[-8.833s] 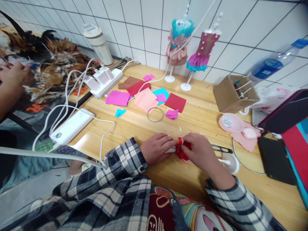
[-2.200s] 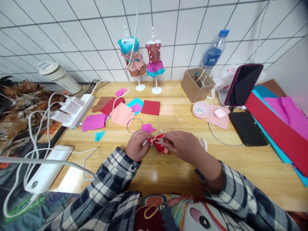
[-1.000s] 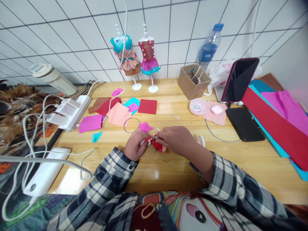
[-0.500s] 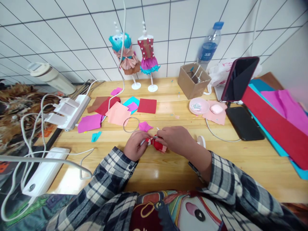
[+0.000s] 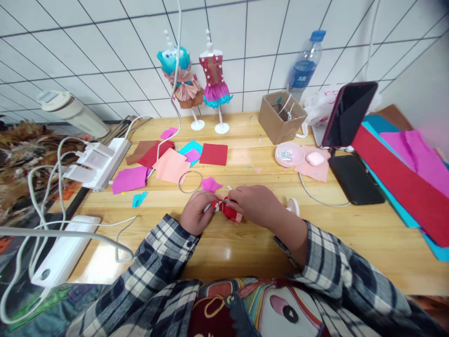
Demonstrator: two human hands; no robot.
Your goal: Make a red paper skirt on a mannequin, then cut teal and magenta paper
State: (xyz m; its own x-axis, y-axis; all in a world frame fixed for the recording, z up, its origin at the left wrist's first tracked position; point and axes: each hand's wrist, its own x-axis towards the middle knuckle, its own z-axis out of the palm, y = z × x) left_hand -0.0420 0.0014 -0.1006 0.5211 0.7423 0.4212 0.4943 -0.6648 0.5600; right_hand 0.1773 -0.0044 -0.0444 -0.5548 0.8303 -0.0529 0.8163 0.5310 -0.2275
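Note:
A small dress form wrapped in red and pink paper [image 5: 230, 211] lies on its side between my hands, its white round base [image 5: 293, 206] showing to the right. My left hand [image 5: 197, 213] is closed round its left, upper end. Fingers of my right hand [image 5: 253, 202] pinch at the red paper near the middle, over a thin strip whose details are too small to tell. Just beyond my hands are a magenta paper scrap [image 5: 211, 184] and a thin metal ring [image 5: 190, 181].
Two dressed forms [image 5: 183, 82] [image 5: 215, 79] stand by the wall. Colored paper pieces [image 5: 170, 165] lie behind my left hand. A cardboard box [image 5: 280, 119], pink dish [image 5: 289, 154], bottle [image 5: 306, 65] and phones [image 5: 357, 180] are at right; a power strip [image 5: 108, 164] and cables at left.
The view has shifted very slightly. Across the red paper between my fingers, the thin strip shows a little more; both hands keep their places and hold.

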